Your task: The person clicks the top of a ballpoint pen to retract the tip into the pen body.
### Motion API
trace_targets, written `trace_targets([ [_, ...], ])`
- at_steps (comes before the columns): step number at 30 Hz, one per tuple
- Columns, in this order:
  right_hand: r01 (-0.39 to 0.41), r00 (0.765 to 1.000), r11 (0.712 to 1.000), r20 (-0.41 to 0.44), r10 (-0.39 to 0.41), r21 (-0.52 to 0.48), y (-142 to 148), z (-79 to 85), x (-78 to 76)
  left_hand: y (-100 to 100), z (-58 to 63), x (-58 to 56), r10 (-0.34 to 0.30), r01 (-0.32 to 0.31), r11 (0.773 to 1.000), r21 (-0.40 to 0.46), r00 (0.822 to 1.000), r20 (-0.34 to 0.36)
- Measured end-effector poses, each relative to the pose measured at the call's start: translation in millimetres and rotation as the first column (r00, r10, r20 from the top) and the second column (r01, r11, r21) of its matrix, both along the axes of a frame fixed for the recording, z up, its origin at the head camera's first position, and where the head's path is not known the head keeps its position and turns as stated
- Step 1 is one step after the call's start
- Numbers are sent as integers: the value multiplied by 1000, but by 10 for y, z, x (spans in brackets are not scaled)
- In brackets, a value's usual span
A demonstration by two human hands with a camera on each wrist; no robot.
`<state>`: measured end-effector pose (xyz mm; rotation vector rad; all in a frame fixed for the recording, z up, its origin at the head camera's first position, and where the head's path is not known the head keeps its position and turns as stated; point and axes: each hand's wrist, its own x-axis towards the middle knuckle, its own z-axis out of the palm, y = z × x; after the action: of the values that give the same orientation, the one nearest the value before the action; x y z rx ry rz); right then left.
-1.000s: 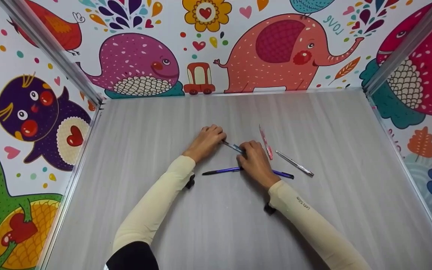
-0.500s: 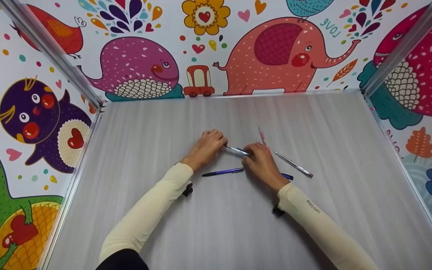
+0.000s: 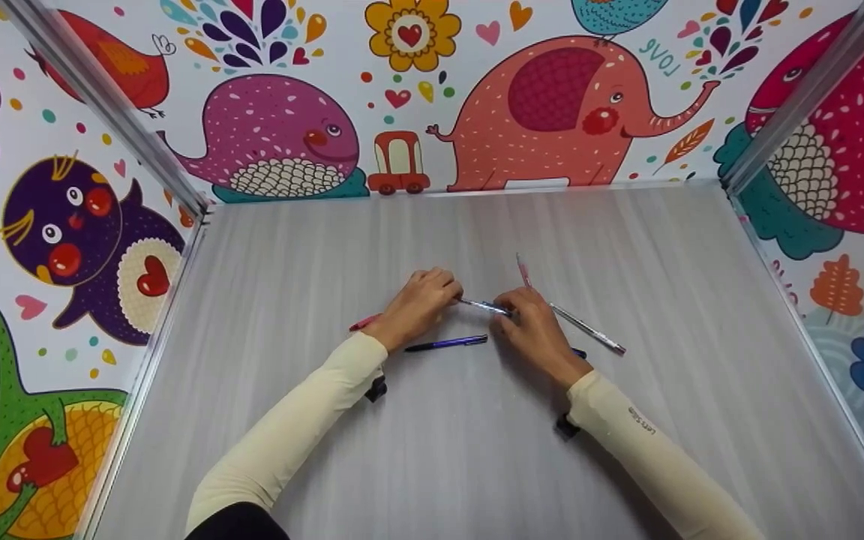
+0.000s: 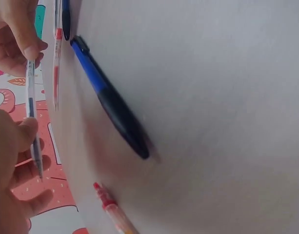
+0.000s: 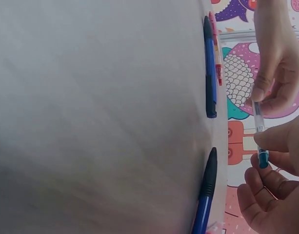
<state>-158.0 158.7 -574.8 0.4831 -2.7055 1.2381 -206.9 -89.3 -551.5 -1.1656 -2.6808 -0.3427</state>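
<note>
My left hand (image 3: 421,300) and right hand (image 3: 537,330) hold a clear pen (image 3: 484,306) between them above the table. In the left wrist view, the left fingers pinch the pen near its pointed tip. The right wrist view shows the right thumb and fingers at the pen's teal end (image 5: 263,158). Just below the hands lies a blue pen with black ends (image 3: 447,343). A second blue pen (image 5: 204,200) lies under the right hand, largely hidden in the head view. Beside the left wrist a red pen (image 3: 364,322) pokes out, the rest covered.
A thin pink pen (image 3: 523,270) lies beyond the right hand, partly covered by it. Right of that hand lies a clear, silvery pen (image 3: 589,328). The grey table (image 3: 327,240) is bounded by walls with cartoon animals (image 3: 552,112) and metal frame edges.
Both hands have shifted right and slightly nearer with the clear pen still held. The red pen beside the left wrist has come into view, while the right hand covers more of the pink pen.
</note>
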Motion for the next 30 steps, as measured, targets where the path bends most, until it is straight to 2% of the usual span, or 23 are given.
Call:
trace_targets([
  [6,-38,999,998,-38,37,-47,61,49,20,-2,-19,101,-17,12,997,82,998,62],
  [10,-58,996,995,-74,51,-87,103,110,45,22,-33,193,-18,-6,987,161,989,147],
  [12,-69,993,992,-100,58,-109,120,143,56,39,-40,245,-20,-24,978,209,978,205],
  [14,-78,989,988,-133,60,-134,130,167,59,60,-51,288,-31,-46,962,269,961,274],
  [18,-84,984,980,-167,54,-178,120,228,70,112,-76,373,-48,-112,926,361,912,408],
  [22,-79,983,970,-180,37,-230,93,277,84,168,-96,457,-86,-146,889,433,877,472],
  [26,-82,979,956,-204,24,-281,59,302,107,219,-97,540,-136,-179,842,509,843,520],
  [30,-88,977,944,-214,19,-318,15,326,126,258,-88,608,-140,-246,808,535,802,581],
])
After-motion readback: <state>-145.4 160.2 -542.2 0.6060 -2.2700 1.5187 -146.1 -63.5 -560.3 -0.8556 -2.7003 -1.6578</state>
